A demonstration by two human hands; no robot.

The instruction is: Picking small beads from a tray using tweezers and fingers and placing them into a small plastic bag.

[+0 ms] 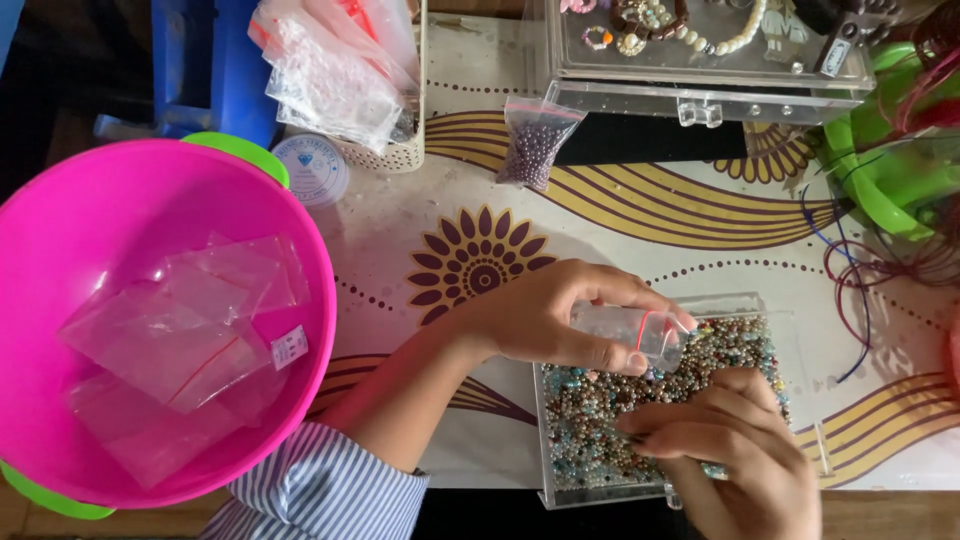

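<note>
On the patterned tablecloth (620,215), at 5 o'clock, the left hand (545,315) pinches a small, light, limp plastic bag (640,333) by its mouth over the bead tray (600,420), while the right hand (735,445) closes its fingers on tiny, slippery beads (590,400).

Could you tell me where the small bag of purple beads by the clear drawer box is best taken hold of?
Probably pinch the bead bag at its flat, empty top edge, from above: the beads sag at the bottom, and the drawer box blocks its right side.

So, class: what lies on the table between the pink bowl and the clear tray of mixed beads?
In the head view, the person's left forearm crosses that stretch between pink bowl and bead tray, above patterned tablecloth with its flower print.
</note>
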